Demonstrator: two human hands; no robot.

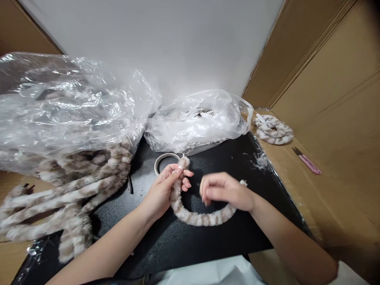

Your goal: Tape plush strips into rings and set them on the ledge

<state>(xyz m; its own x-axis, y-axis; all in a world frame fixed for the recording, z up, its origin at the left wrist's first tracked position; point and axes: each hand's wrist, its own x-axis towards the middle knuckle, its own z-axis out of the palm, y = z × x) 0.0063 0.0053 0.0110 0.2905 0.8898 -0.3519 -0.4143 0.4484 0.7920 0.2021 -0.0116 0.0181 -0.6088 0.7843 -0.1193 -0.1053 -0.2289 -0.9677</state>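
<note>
My left hand (166, 186) pinches one end of a fluffy white-and-brown plush tube (204, 219) between thumb and fingers. A small white tip sticks up from that end. From there the tube curves in a U over the black table and passes behind my right hand (224, 192). The right fingers are curled and smeared by motion, above the inside of the curve. Whether they hold anything cannot be made out. Just behind my left hand lies a roll of tape (158, 162), partly hidden.
More plush tubes (68, 194) spill from a large clear plastic bag (74, 107) on the left. Another clear bag (198, 122) lies at the back. To the right, on cardboard, are a coiled plush ring (274, 134) and a pink-handled cutting tool (310, 163). White lint (261, 161) dots the black tabletop (237, 154).
</note>
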